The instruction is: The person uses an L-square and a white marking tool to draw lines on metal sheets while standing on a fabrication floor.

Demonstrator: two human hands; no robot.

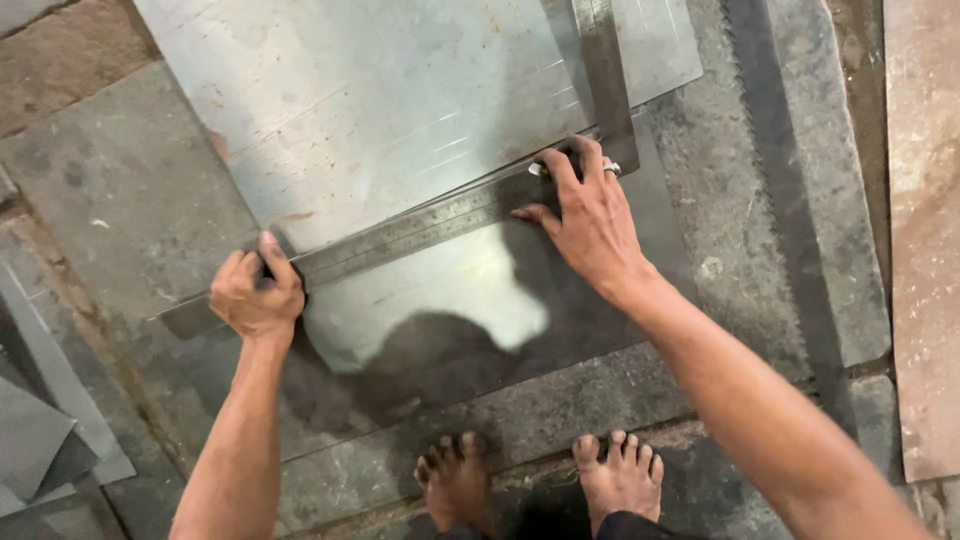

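A steel square [440, 215] is pressed flat on a metal sheet [400, 90] lying on the stone floor [110, 190]. Its near end is gripped by the left hand [255, 295], fingers curled; the corner is held by the right hand [590, 220], fingers spread. The sheet is judged thin, stiff, slippery and sharp-edged; it is best grasped along the sides.

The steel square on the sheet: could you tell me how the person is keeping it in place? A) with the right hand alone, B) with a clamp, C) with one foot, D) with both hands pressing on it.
D: the left hand presses the long arm of the steel square near its end, and the right hand presses near its corner, on the metal sheet.
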